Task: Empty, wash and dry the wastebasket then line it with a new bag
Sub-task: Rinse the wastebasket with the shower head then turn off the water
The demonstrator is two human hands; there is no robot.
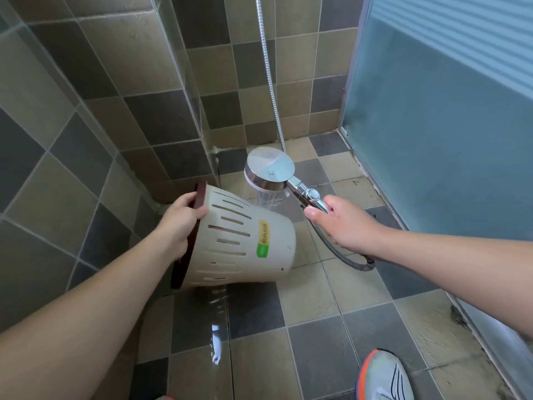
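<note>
Wastebasket [245, 241] tipped sideways, left hand [180, 223] gripping rim

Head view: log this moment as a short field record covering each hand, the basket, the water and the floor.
left hand: left hand grips the brown rim of the cream slotted plastic wastebasket
right hand: right hand holds the handle of the chrome handheld shower head
basket pose: tipped on its side, base toward the right
water: spraying beside the basket's wall
floor: tiled floor wet, stream running below the basket

Matt cream plastic wastebasket [245, 241], mirror-bright chromed shower head [269, 168], ribbed metal hose [340, 252], wet glossy floor tiles [317, 327], frosted glass door [432, 125]
</note>
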